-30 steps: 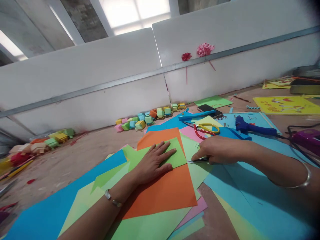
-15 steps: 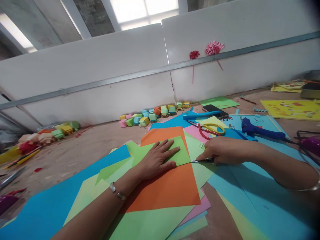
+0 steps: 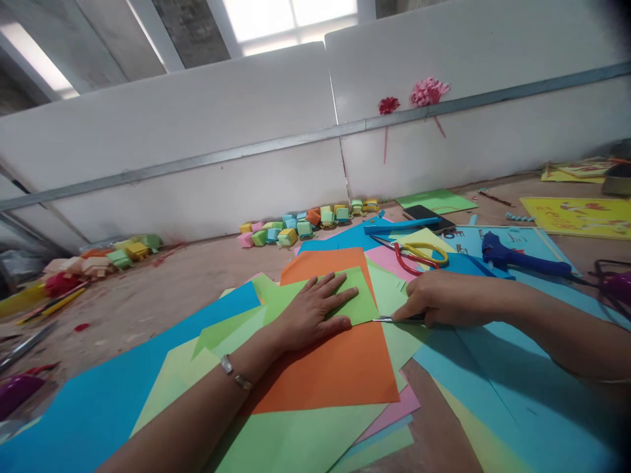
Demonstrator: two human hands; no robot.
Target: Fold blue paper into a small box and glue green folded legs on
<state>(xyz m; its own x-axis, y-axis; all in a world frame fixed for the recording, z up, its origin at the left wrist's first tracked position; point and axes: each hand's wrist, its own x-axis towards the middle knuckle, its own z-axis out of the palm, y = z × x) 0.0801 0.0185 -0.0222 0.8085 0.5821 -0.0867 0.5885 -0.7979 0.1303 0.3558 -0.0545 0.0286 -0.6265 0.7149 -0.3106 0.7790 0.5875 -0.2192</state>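
Note:
My left hand (image 3: 310, 312) lies flat, fingers stretched out, on a folded green paper (image 3: 362, 299) that rests on an orange sheet (image 3: 335, 368). My right hand (image 3: 444, 299) is closed around a thin metal blade (image 3: 387, 319), whose tip touches the right edge of the green paper. Both forearms reach in from the bottom, each with a bracelet.
Loose coloured sheets cover the table (image 3: 162, 295). Red-and-yellow scissors (image 3: 417, 255), a blue glue gun (image 3: 522, 261), a phone (image 3: 426, 213) and a blue ruler (image 3: 399, 226) lie behind my right hand. A row of small folded paper boxes (image 3: 305, 226) lines the white partition (image 3: 246, 138); paper flowers (image 3: 428, 92) hang on it.
Only the view has shifted a little. Both hands stay in place, left flat on the green paper, right holding the blade at its edge.

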